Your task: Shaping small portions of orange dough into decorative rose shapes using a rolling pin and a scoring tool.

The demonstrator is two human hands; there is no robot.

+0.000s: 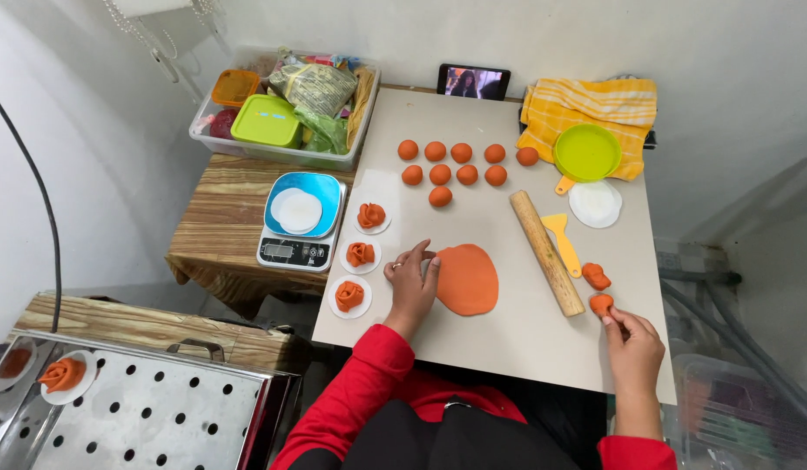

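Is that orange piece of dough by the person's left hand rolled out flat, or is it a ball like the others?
Flat. The orange dough lies spread as a thin oval disc on the board, with the left hand touching its edge.

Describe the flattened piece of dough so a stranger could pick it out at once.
Start at the pale work board and find the wooden rolling pin lying at a slant. Just left of it lies the flat orange dough disc, with the left hand touching its left edge. Unlike the round orange dough balls above and the folded rose shapes on white rounds, it is rolled thin.
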